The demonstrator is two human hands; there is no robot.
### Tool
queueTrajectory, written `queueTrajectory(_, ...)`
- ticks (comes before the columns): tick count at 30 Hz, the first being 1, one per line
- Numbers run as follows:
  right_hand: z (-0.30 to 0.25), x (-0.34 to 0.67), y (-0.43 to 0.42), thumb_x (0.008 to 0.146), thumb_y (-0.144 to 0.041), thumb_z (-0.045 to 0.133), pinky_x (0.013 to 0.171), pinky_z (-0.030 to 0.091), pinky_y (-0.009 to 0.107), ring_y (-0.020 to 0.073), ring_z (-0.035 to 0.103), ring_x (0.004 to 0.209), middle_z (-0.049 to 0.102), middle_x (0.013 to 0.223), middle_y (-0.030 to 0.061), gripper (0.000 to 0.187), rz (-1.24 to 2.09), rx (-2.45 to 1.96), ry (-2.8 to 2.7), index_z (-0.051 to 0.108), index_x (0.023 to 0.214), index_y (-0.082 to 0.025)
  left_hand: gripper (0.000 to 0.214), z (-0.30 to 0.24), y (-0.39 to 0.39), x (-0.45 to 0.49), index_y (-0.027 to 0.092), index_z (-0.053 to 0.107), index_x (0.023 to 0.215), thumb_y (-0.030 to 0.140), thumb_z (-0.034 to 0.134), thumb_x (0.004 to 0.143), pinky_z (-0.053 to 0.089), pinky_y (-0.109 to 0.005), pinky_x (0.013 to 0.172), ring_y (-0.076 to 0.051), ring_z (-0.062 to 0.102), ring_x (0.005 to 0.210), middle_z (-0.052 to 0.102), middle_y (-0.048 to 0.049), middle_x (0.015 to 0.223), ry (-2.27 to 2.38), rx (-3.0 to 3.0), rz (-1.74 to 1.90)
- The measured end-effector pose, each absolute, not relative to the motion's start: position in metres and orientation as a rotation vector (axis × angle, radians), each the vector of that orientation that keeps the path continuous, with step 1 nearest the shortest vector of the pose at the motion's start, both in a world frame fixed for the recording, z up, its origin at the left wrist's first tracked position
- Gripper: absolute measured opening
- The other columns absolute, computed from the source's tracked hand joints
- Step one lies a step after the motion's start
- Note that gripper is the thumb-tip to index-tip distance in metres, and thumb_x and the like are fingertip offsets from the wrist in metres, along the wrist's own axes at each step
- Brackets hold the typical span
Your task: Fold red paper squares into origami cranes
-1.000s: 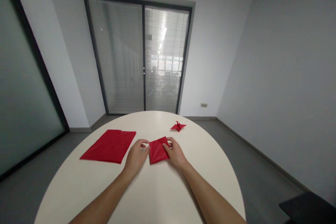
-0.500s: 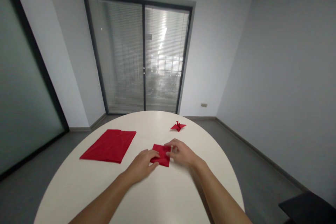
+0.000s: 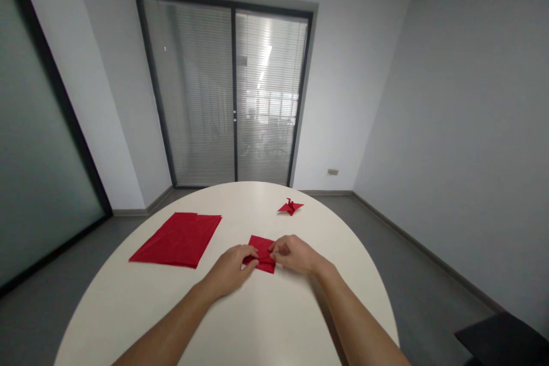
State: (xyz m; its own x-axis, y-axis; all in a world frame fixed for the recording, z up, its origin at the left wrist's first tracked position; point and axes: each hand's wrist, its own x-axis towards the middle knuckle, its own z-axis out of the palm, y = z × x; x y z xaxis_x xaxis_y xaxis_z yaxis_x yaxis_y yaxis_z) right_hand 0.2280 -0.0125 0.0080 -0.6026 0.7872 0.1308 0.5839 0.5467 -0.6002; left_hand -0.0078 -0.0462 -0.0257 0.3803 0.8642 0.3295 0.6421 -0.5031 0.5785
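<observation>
A small folded square of red paper (image 3: 262, 244) lies on the table between my hands. My left hand (image 3: 237, 266) grips its left edge, the thumb near the front corner and the fingers on top. At the right edge, my right hand (image 3: 294, 253) has thumb and index finger pinched together on the paper. Its other fingers are curled in, and the exact layer it pinches is too small to make out. Behind my right hand stands a red paper crane (image 3: 290, 206) with its wings spread.
Larger red paper sheets (image 3: 178, 240) lie stacked on the left of the round white table (image 3: 257, 320). A dark flat object (image 3: 506, 336), perhaps a chair part, is at the lower right. Beyond the table are a glass door with blinds (image 3: 231, 97) and white walls.
My right hand's thumb and index finger have come together at the paper's right edge, where they were spread before. My left hand has stayed nearly in place, its fingers slightly more closed.
</observation>
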Motion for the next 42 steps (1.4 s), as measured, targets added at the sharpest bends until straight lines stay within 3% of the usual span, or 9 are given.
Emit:
queueTrajectory(7,0.007,0.225,-0.014,0.081,-0.037,0.067,0.060,0.038,0.023,0.0135,0.056,0.066,0.072,0.079,0.0012,0.020,0.765,-1.105,-2.379,0.073,0.087,-0.019,0.014,-0.024,-0.045,-0.002,0.020,0.065,0.084,0.022,0.052,0.089,0.044,-0.029,0.075,-0.019,0.061,0.082,0.068,-0.0041,0.087,1.412,2.310,0.862)
queueTrajectory(11,0.000,0.225,-0.008,0.085,-0.033,0.062,0.060,0.039,0.023,0.0141,0.058,0.066,0.071,0.077,0.0019,0.018,0.752,-1.134,-2.332,0.072,0.085,-0.018,0.018,-0.022,-0.045,0.000,0.019,0.063,0.079,0.024,0.050,0.091,0.044,-0.031,0.078,-0.022,0.058,0.087,0.065,-0.0058,0.086,1.470,2.371,0.877)
queueTrajectory(15,-0.008,0.222,-0.004,0.088,-0.028,0.058,0.064,0.041,0.024,0.0147,0.061,0.069,0.072,0.081,0.0026,0.019,0.727,-1.154,-2.261,0.070,0.099,-0.019,0.019,-0.023,-0.044,0.000,0.018,0.062,0.078,0.023,0.049,0.091,0.045,-0.034,0.080,-0.023,0.057,0.089,0.065,-0.0072,0.086,1.541,2.380,0.892)
queueTrajectory(20,-0.013,0.216,-0.004,0.088,-0.025,0.057,0.068,0.041,0.025,0.0161,0.060,0.072,0.070,0.081,0.0027,0.023,0.582,-1.216,-2.280,0.068,0.108,-0.021,0.012,-0.027,-0.043,-0.003,0.018,0.064,0.092,0.016,0.053,0.087,0.047,-0.036,0.084,-0.024,0.057,0.094,0.066,-0.0072,0.094,1.515,2.406,0.906)
queueTrajectory(25,-0.016,0.213,-0.004,0.089,-0.023,0.055,0.080,0.043,0.027,0.0185,0.062,0.086,0.068,0.097,0.0075,0.026,0.429,-1.259,-2.318,0.068,0.111,-0.021,0.026,-0.027,-0.044,-0.006,0.023,0.067,0.106,0.013,0.049,0.090,0.046,-0.037,0.097,-0.022,0.058,0.109,0.066,-0.0064,0.114,1.324,2.508,0.852)
queueTrajectory(29,-0.013,0.212,-0.003,0.088,-0.015,0.054,0.086,0.041,0.027,0.0204,0.057,0.099,0.068,0.101,0.0081,0.023,0.289,-1.193,-2.361,0.068,0.106,-0.019,0.029,-0.025,-0.047,-0.007,0.025,0.069,0.113,0.021,0.047,0.094,0.045,-0.038,0.098,-0.022,0.060,0.108,0.066,-0.0052,0.120,1.316,2.564,0.762)
queueTrajectory(35,-0.003,0.207,-0.009,0.087,-0.020,0.056,0.070,0.038,0.025,0.0161,0.057,0.077,0.066,0.085,0.0042,0.013,0.311,-1.335,-2.326,0.068,0.090,-0.018,0.024,-0.011,-0.058,0.000,0.024,0.071,0.107,0.024,0.052,0.092,0.045,-0.041,0.094,-0.023,0.059,0.099,0.067,-0.0064,0.103,1.304,2.711,0.709)
queueTrajectory(38,-0.003,0.207,-0.013,0.085,-0.021,0.060,0.073,0.039,0.025,0.0167,0.058,0.083,0.067,0.088,0.0042,0.013,0.368,-1.252,-2.381,0.071,0.090,-0.019,0.025,-0.007,-0.061,0.003,0.022,0.072,0.098,0.017,0.049,0.091,0.045,-0.041,0.092,-0.023,0.059,0.094,0.066,-0.0063,0.095,1.305,2.713,0.675)
queueTrajectory(42,-0.003,0.207,-0.016,0.085,-0.027,0.063,0.083,0.041,0.028,0.0198,0.059,0.093,0.068,0.097,0.0065,0.017,0.392,-1.115,-2.417,0.073,0.096,-0.019,0.030,-0.009,-0.056,-0.005,0.024,0.070,0.101,0.009,0.049,0.085,0.036,-0.045,0.109,-0.022,0.059,0.103,0.067,-0.0054,0.104,1.236,2.641,0.710)
